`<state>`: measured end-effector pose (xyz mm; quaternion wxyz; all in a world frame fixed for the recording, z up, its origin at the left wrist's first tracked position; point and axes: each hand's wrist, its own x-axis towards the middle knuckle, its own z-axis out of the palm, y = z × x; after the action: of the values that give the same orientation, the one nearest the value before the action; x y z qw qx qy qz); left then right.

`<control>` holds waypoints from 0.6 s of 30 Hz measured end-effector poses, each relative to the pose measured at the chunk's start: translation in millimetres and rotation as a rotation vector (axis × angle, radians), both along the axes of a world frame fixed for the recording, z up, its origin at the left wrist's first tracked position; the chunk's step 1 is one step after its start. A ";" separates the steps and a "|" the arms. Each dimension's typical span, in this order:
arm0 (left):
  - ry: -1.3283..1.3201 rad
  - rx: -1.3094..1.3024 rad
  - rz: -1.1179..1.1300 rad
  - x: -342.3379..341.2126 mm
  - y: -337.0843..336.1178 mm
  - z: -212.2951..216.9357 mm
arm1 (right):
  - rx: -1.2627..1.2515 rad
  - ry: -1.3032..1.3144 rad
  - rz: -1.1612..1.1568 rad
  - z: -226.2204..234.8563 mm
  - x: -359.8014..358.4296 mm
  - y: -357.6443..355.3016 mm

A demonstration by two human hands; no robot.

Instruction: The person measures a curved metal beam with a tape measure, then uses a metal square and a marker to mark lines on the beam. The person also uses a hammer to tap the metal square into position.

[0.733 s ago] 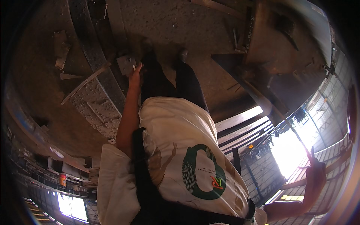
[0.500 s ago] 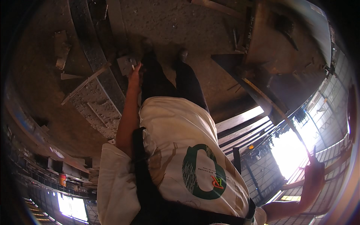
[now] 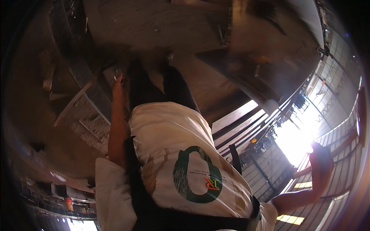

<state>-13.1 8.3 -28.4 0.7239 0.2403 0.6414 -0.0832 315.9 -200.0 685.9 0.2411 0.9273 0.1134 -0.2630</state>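
Observation:
My left hand (image 3: pixel 118 83) hangs low beside my dark trousers, its fingers closed on a short white stick, likely chalk (image 3: pixel 115 78). A grey metal plate (image 3: pixel 110 74) lies just beyond it, on the ground side. On the far right, my right hand (image 3: pixel 322 154) is raised with the elbow bent, against a bright opening. Its fingers look closed; glare and blur hide what they hold, if anything. A dark steel plate (image 3: pixel 227 71) with a pointed corner lies right of my legs.
Long flat steel bars (image 3: pixel 67 46) and a narrow strip (image 3: pixel 75 100) lie on the left. A large rusty sheet (image 3: pixel 281 50) stands at the upper right. Pale parallel bars (image 3: pixel 239 119) are stacked right of my waist. An orange container (image 3: pixel 69 203) stands at lower left.
The view has swung, shifting the surroundings. A long yellowish strip, like a tape measure, ran from the dark plate to my right hand; it no longer shows. My left hand still holds the white stick.

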 end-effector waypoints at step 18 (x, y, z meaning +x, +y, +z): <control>-0.048 0.059 0.035 -4.7 2.0 -26.4 | 0.071 -0.053 0.000 -13.0 -14.7 12.3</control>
<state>-17.8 10.2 -54.8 0.7330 0.2521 0.6301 -0.0460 301.2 -187.7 673.0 0.2110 0.9419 0.1160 -0.2343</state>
